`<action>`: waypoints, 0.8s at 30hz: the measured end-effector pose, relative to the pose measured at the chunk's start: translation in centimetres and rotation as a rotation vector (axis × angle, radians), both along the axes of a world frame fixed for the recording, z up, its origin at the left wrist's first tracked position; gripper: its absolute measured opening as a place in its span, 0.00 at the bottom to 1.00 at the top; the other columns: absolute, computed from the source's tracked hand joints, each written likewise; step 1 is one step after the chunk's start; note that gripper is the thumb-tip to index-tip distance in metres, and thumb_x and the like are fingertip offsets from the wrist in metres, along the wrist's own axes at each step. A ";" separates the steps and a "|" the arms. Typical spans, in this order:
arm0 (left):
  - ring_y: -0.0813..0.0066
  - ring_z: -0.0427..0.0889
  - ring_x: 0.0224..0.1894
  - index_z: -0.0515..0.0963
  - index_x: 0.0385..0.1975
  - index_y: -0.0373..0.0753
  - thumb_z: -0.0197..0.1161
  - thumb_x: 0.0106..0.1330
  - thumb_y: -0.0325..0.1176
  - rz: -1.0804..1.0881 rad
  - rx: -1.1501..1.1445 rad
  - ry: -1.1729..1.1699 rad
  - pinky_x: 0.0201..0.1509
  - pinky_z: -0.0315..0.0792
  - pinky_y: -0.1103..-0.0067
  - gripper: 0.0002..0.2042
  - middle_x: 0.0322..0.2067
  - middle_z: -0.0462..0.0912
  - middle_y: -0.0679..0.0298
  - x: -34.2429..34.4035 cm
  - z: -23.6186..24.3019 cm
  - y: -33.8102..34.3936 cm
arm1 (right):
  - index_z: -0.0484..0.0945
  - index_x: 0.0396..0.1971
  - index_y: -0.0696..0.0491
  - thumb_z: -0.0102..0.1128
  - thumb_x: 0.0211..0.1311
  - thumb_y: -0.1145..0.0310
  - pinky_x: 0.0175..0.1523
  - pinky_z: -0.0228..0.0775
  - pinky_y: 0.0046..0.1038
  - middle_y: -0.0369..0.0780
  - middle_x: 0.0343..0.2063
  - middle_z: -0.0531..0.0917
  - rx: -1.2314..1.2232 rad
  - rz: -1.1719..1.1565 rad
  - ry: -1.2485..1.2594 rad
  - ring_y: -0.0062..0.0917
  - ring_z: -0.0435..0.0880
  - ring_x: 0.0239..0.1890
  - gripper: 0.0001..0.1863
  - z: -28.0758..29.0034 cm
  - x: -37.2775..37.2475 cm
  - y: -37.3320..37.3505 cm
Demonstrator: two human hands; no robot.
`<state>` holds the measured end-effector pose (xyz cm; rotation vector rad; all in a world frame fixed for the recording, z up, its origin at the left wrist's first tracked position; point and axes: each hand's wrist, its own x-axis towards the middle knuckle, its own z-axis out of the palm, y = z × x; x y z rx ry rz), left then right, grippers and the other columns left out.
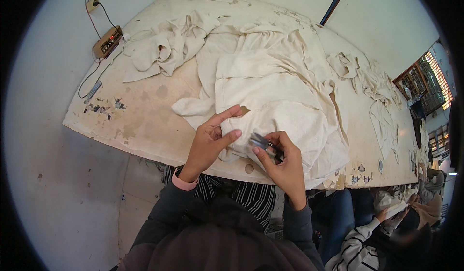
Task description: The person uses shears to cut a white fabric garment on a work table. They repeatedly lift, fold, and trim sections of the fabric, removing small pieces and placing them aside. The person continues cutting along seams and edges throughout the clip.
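Observation:
A large cream fabric piece (278, 85) lies in layered folds before me on the worn table. At its near left edge my left hand (205, 143) holds the cloth, thumb and fingers on either side of the edge. My right hand (287, 167) grips small thread snips (261, 141) with metal blades and a dark handle. The blades point left, just over the cloth and a short way from my left thumb. Part of the snips' handle is hidden by my fingers.
The pale table (145, 118) has peeling patches and a curved near edge. Crumpled cream cloth (171, 46) lies at the far left, more cloth (367, 75) at the right. A brown power box (107, 41) with cables hangs by the left wall. Another person's striped sleeve (357, 249) shows lower right.

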<state>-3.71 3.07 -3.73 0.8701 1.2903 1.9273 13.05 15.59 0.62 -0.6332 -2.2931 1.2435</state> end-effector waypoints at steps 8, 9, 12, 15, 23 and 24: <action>0.83 0.83 0.44 0.59 0.76 0.38 0.71 0.61 0.16 0.025 -0.115 0.103 0.46 0.79 0.85 0.42 0.66 0.71 0.61 2.9 0.8 -1.8 | 0.81 0.30 0.55 0.70 0.62 0.60 0.27 0.72 0.33 0.43 0.23 0.85 0.429 -0.080 -0.045 0.38 0.85 0.22 0.13 1.1 -1.1 -2.8; 0.84 0.81 0.41 0.60 0.76 0.40 0.71 0.60 0.16 0.042 -0.132 0.164 0.43 0.79 0.85 0.43 0.66 0.71 0.60 3.0 0.8 -1.9 | 0.81 0.29 0.55 0.69 0.63 0.60 0.26 0.72 0.33 0.43 0.23 0.85 0.437 -0.085 -0.060 0.37 0.84 0.22 0.13 1.2 -1.0 -2.9; 0.85 0.77 0.33 0.61 0.76 0.43 0.73 0.58 0.17 0.088 -0.191 0.343 0.37 0.77 0.83 0.44 0.65 0.72 0.57 3.2 0.9 -2.2 | 0.81 0.28 0.55 0.69 0.63 0.60 0.26 0.71 0.33 0.43 0.23 0.84 0.435 -0.073 -0.100 0.37 0.84 0.21 0.13 1.4 -1.2 -3.1; 0.77 0.75 0.28 0.61 0.76 0.45 0.74 0.57 0.20 0.133 -0.236 0.505 0.34 0.75 0.80 0.44 0.63 0.75 0.53 3.3 0.5 -2.3 | 0.81 0.28 0.55 0.69 0.63 0.60 0.25 0.71 0.33 0.43 0.21 0.84 0.409 -0.066 -0.134 0.37 0.84 0.20 0.14 1.3 -1.2 -3.1; 0.78 0.73 0.25 0.64 0.75 0.44 0.75 0.54 0.19 0.190 -0.214 0.677 0.34 0.76 0.81 0.44 0.54 0.78 0.54 3.5 -0.8 -2.4 | 0.82 0.27 0.55 0.69 0.64 0.57 0.25 0.71 0.34 0.43 0.20 0.84 0.336 -0.076 -0.153 0.36 0.85 0.19 0.15 1.3 -0.9 -2.9; 0.77 0.74 0.25 0.64 0.75 0.44 0.75 0.54 0.19 0.184 -0.219 0.690 0.34 0.76 0.81 0.44 0.52 0.79 0.54 3.5 -0.6 -2.4 | 0.82 0.27 0.55 0.68 0.64 0.57 0.25 0.71 0.34 0.43 0.20 0.85 0.344 -0.072 -0.147 0.36 0.85 0.19 0.15 1.2 -1.0 -2.9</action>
